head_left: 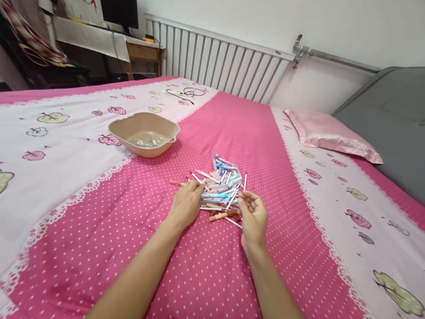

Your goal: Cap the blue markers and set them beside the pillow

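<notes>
On the pink bedspread lies a loose pile of pens (216,196), mostly pale blue, white and pinkish, with thin white sticks that look like pen refills among them. My left hand (186,203) rests against the pile's left edge, fingers stretched forward, their tips partly hidden among the pens. At the right edge is my right hand (255,218), thumb and forefinger pinched together beside the white sticks; what is between them is too small to make out. An orange-brown pen (222,215) lies at the near side of the pile.
A beige plastic basin (142,147) with small white pieces in it stands left of the pile. Farther back lies a black cable (183,95). A pink pillow (331,136) is at the right, by a grey headboard (408,118). A radiator (222,60) and a desk with a monitor (118,5) stand behind.
</notes>
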The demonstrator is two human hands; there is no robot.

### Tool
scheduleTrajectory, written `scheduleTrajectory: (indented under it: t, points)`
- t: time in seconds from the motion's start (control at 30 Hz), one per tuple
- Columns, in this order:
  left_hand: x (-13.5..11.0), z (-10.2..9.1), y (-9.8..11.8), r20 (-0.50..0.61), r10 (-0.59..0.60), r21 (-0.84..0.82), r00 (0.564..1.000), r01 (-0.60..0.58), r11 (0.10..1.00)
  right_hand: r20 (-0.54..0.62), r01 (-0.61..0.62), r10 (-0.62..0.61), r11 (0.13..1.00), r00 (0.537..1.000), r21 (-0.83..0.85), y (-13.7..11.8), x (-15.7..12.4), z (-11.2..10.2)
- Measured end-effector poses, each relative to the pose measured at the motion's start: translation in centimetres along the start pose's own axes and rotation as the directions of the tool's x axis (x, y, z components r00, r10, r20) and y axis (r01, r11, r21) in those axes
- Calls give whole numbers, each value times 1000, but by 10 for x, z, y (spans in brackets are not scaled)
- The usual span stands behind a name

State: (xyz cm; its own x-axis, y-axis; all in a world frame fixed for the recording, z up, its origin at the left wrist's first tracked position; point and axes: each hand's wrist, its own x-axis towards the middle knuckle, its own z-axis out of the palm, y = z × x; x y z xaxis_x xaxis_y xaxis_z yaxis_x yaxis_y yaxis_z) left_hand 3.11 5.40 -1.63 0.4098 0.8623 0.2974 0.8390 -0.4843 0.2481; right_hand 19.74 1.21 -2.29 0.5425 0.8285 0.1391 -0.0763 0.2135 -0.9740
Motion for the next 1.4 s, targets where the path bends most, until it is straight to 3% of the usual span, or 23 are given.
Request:
scheduleTrajectory:
  t: [0.33,0.6,0.9,1.23,1.4]
  points:
    - [-4,-7,3,6,-142,89,990,141,986,27,-9,10,999,1000,-33,0,-1,-1]
    - [-5,-2,0,54,-110,106,993,104,989,52,-17,18,1000,999,-19,-1,-4,2]
    - [-8,-4,4,21,-118,113,993,115,987,60,-53,53,999,997,1,-1,-5,2]
    - [-28,-9,12,1,-209,116,978,208,971,58,-61,60,998,997,11,-1,-5,2]
    - [-34,-11,9,-1,-167,56,986,166,984,59,-74,73,997,996,23,0,-4,2]
